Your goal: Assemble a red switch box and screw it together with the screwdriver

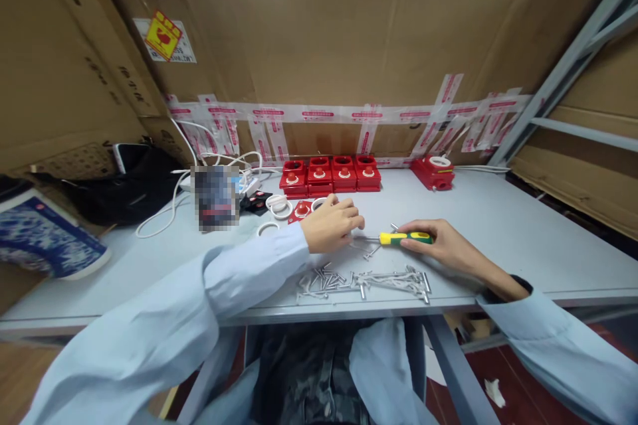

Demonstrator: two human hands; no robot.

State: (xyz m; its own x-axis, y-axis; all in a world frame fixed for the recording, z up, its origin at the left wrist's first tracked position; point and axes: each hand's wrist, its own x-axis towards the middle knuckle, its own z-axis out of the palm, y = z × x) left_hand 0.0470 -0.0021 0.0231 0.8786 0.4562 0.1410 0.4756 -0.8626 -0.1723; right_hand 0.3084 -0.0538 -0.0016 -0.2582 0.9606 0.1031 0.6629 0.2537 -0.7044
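Observation:
In my right hand (441,244) is a screwdriver (406,238) with a yellow and green handle, its shaft pointing left. My left hand (331,224) is in front of the shaft's tip with curled fingers; whatever they hold is hidden. Just behind that hand lie a red plate with a red button (301,210) and a white ring, partly covered by the fingers. Small metal pieces lie under the screwdriver. Nearer the table edge are a heap of short metal pins (331,279) and a row of metal rods with white cords (391,283).
Red boxes with buttons (319,176) line the back of the table (498,239). Another red box (432,172) stands at the back right. White rings (279,206), cables and a black bag (134,186) are on the left. Cardboard walls the back; a metal frame rises at right.

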